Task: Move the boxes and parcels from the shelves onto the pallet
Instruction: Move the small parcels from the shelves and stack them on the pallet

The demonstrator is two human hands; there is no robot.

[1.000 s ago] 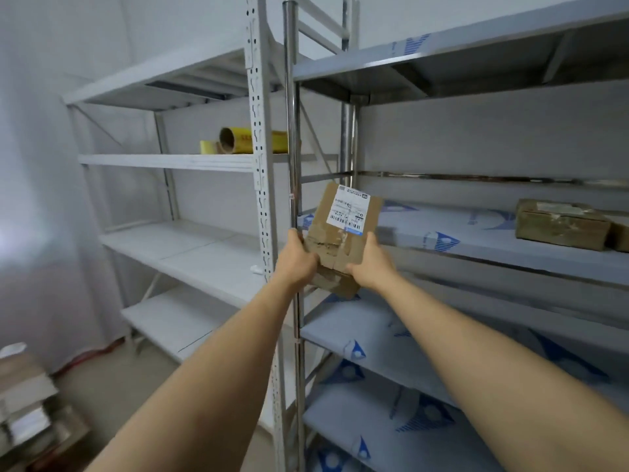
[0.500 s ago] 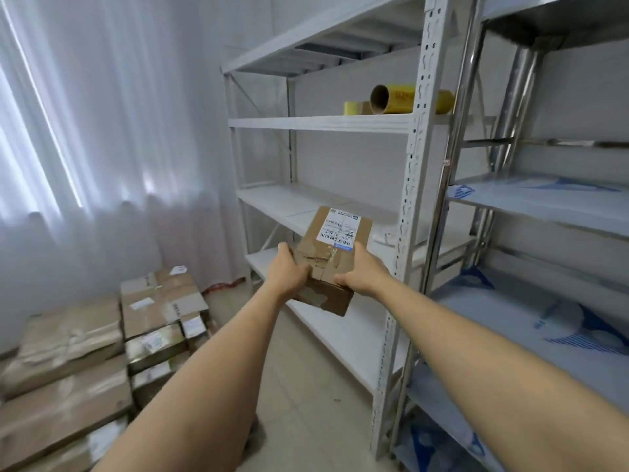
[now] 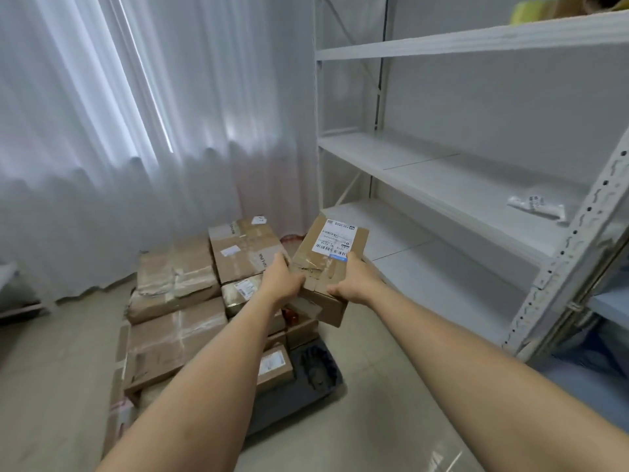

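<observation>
I hold a small brown cardboard box with a white shipping label in front of me, tilted, in the air. My left hand grips its left edge and my right hand grips its right edge. Below and to the left, several taped cardboard boxes are stacked on a dark pallet on the floor. The held box hangs above the pallet's far right corner. The white shelf unit stands to the right.
A white curtain hangs behind the pallet. On the white shelf lies a small white packet; yellow rolls sit on the top shelf. Tiled floor lies between pallet and shelves.
My view has swung left and down from the shelves to the pallet. The small box, still held in both hands, has been carried from the shelf towards the stacked boxes.
</observation>
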